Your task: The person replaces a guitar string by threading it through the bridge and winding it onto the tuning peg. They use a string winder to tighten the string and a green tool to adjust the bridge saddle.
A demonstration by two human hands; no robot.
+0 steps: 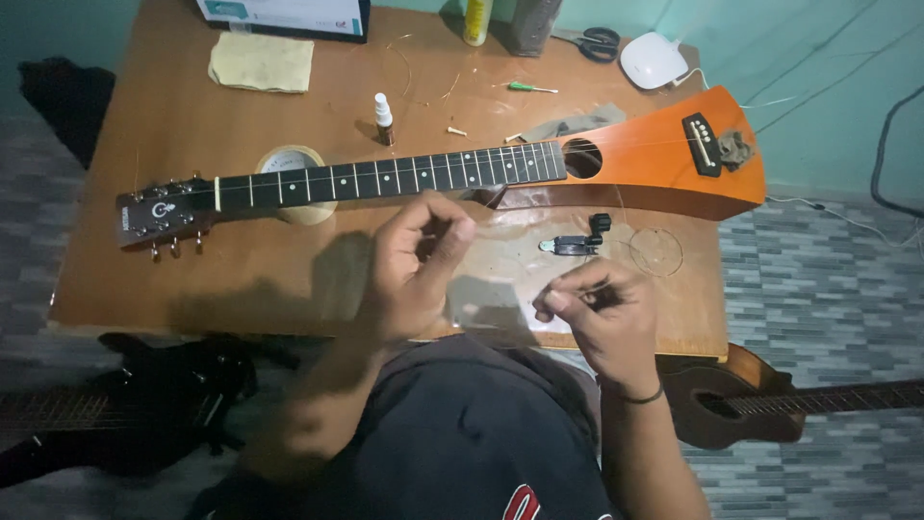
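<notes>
Wire, a thin guitar string [525, 313], runs between the two hands just in front of the orange guitar [664, 154], on the near side of its neck. The right hand [602, 318] pinches one end between thumb and curled fingers, closed tight on it. The left hand [419, 260] is raised nearer the guitar's neck, fingers bent in with the thumb meeting the fingertips; it looks pinched on the string too, though blur keeps me from telling for sure. The string itself shows only faintly.

The guitar lies across the table [144, 193], head to the left, triangular body to the right. Just in front of its body rest a small black string winder [577, 241] and a coiled string [656, 252]. Under the neck sits a roll of tape [289, 173]. Behind the neck stand a small white-capped bottle [384, 117], a green screwdriver [529, 88] and a loose bridge pin [456, 131]; farther back lie a yellow cloth [262, 62], scissors [597, 40] and a white round device [654, 60].

Between the guitar and the table's near edge the wood is mostly bare around the hands. Below that edge, a black guitar [115, 404] lies on the floor to the left and a brown guitar [760, 400] to the right, both well apart from the orange one
</notes>
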